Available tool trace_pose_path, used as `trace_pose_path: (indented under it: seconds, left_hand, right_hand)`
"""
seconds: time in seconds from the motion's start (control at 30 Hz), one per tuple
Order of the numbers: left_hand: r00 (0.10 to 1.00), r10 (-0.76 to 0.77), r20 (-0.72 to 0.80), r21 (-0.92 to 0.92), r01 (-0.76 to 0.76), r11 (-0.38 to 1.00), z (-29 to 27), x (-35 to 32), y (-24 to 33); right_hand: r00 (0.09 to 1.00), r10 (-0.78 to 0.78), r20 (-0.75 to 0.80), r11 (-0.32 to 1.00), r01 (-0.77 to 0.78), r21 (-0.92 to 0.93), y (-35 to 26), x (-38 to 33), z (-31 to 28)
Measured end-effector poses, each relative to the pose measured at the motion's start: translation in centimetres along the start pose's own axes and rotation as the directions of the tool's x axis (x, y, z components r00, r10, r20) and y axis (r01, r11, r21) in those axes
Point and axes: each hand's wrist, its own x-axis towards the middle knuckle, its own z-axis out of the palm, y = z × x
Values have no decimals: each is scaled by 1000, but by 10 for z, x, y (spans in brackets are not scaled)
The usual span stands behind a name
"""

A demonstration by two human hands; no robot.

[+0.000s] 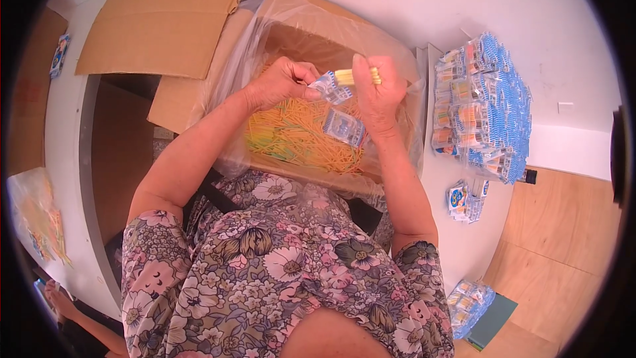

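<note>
My left hand (285, 84) pinches a small clear plastic packet (329, 87) with blue print. My right hand (379, 91) is closed round a short bundle of thin yellow sticks (358, 76), whose left ends meet the packet; whether they are inside it, I cannot tell. Both hands are above a cardboard box lined with a clear plastic bag (232, 86). Many loose yellow and orange sticks (291, 136) lie in the box, some greenish at the left. Another clear packet (344, 127) with a blue edge rests over the sticks, beside my right wrist.
Stacked blue-edged packets (480, 106) stand on the white table to the right, with a few more packets (466, 200) nearer me. Further packets (470, 306) lie lower right. A cardboard flap (162, 23) rises at the back left. Another person's hand (61, 300) shows lower left.
</note>
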Motion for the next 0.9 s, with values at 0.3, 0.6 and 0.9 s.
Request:
trace_pose_path:
  seconds: [0.3, 0.6, 0.9]
  left_hand:
    - [999, -48, 8, 79, 47, 996, 5, -7, 0]
    - [994, -110, 14, -11, 110, 994, -2, -10, 7]
    - [994, -111, -6, 396, 104, 912, -11, 3, -12]
  right_hand:
    - [935, 55, 350, 996, -25, -90, -6, -2, -10]
    - [959, 196, 206, 975, -212, 58, -14, -4, -16]
    - [991, 90, 100, 991, -99, 95, 2, -47, 2]
